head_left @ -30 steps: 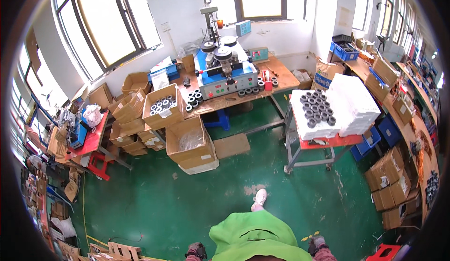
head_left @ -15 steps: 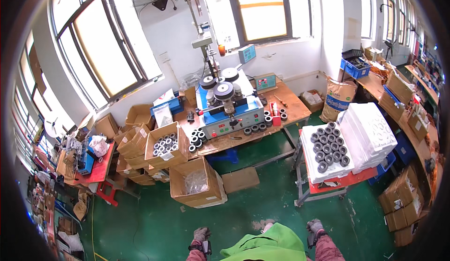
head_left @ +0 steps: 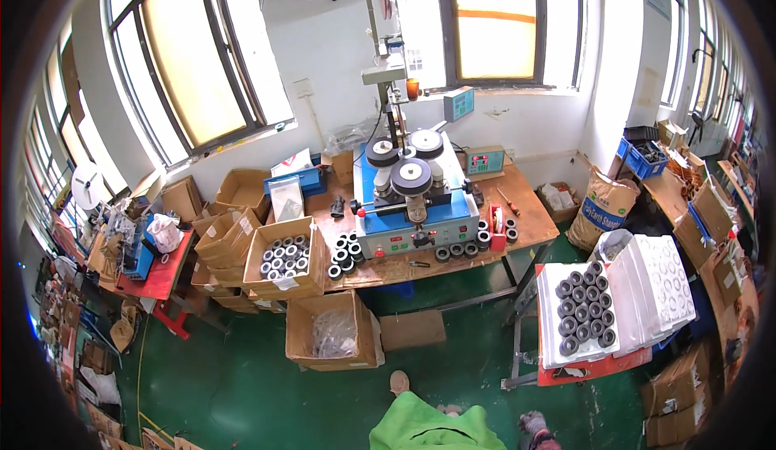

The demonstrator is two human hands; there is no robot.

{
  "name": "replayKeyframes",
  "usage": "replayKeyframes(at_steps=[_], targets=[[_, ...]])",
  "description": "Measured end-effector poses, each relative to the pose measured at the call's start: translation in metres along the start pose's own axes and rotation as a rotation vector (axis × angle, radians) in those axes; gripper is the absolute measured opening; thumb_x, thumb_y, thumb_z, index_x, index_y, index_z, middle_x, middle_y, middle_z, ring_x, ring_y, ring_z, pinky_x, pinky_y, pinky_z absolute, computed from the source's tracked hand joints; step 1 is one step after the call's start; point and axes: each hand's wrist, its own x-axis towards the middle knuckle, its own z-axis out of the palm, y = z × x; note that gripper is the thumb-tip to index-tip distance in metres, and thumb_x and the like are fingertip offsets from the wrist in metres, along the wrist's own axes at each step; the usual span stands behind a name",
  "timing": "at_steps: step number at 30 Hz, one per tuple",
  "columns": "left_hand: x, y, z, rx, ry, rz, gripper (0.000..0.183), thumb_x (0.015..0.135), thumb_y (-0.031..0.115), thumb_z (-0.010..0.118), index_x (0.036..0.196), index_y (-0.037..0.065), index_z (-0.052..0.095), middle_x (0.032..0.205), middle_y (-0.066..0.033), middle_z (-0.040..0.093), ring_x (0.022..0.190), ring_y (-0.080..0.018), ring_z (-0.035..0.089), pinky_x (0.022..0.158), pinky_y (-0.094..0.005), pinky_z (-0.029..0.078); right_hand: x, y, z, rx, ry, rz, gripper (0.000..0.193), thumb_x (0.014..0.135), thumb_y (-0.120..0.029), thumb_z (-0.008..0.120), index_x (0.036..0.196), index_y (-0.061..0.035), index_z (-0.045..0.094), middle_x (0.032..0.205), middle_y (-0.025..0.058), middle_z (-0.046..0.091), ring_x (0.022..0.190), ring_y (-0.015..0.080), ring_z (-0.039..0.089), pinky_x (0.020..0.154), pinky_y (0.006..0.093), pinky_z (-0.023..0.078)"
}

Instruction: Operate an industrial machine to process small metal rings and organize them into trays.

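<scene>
My right hand (head_left: 533, 425), in a grey glove, hangs low at the bottom edge, right of my green apron (head_left: 436, 427). Its fingers are loosely bent and I see nothing in them. My left hand is out of the picture. Nearest to the right hand is a red-topped stand (head_left: 594, 369) with a white foam tray (head_left: 550, 312) of several black rings (head_left: 582, 292). Ahead, a winding-type machine (head_left: 416, 223) with round black-rimmed wheels (head_left: 411, 176) stands on a wooden bench (head_left: 517, 199). More rings (head_left: 345, 254) are grouped around its base.
An open carton of rings (head_left: 283, 284) stands left of the bench, and a carton with clear plastic (head_left: 331, 353) sits on the floor before it. Stacked white foam trays (head_left: 651, 288) fill the stand's right side. A paper sack (head_left: 602, 207) leans behind it.
My view has moved closer to the bench and turned slightly left. My left hand has left the picture, and the right hand sits lower. A shoe now shows ahead of the apron.
</scene>
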Motion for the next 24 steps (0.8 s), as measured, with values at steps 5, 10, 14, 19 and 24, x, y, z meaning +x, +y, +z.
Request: replayKeyframes(at_steps=[5,10,14,19,24], targets=[[0.108,0.011,-0.057,-0.031,0.016,0.087,0.028,0.081,0.031,0.052,0.079,0.005,0.064,0.078,-0.0116,0.061,0.077,-0.0311,0.057,0.072,-0.0423,0.046,-0.016,0.085,0.06,-0.809,0.232,-0.38,0.02,0.082,-0.022,0.047,0.088,-0.0125,0.065,0.086,0.0136,0.065,0.077,0.0325,0.061,0.067,0.0445,0.049],[0.266,0.127,-0.187,-0.164,0.033,0.258,0.025,0.077,0.031,0.063,0.095,0.013,0.064,0.088,-0.0104,0.065,0.087,-0.025,0.063,0.072,-0.0395,0.051,0.024,0.078,0.084,-0.849,0.195,-0.36,0.018,0.081,-0.019,0.048,0.083,-0.0127,0.064,0.081,0.0147,0.063,0.075,0.033,0.061,0.067,0.0442,0.049],[0.341,0.189,-0.239,-1.172,-0.162,-0.227,0.021,0.081,0.026,0.061,0.098,0.013,0.063,0.085,-0.01,0.064,0.085,-0.024,0.063,0.069,-0.0384,0.052,0.049,-0.081,0.072,-0.616,0.241,-0.421,0.019,0.08,-0.022,0.053,0.082,-0.0072,0.064,0.079,0.0121,0.065,0.063,0.026,0.06,0.057,0.0403,0.049],[0.395,0.178,-0.28,-0.07,-0.125,0.533,0.032,0.075,0.031,0.064,0.104,0.017,0.062,0.106,-0.0137,0.061,0.085,-0.0323,0.062,0.075,-0.0432,0.05,0.035,-0.255,0.054,0.686,0.157,0.146,0.018,0.086,-0.021,0.056,0.084,-0.0041,0.063,0.077,0.0064,0.066,0.054,0.0157,0.059,0.048,0.0303,0.049],[0.36,0.177,-0.256,0.133,-0.169,0.498,0.028,0.079,0.027,0.058,0.103,0.015,0.062,0.104,-0.0118,0.062,0.091,-0.0271,0.062,0.076,-0.0391,0.049,0.036,-0.224,0.039,0.34,0.1,0.133,0.019,0.084,-0.022,0.058,0.083,-0.0043,0.065,0.071,0.0055,0.066,0.055,0.0143,0.06,0.049,0.0288,0.049]])
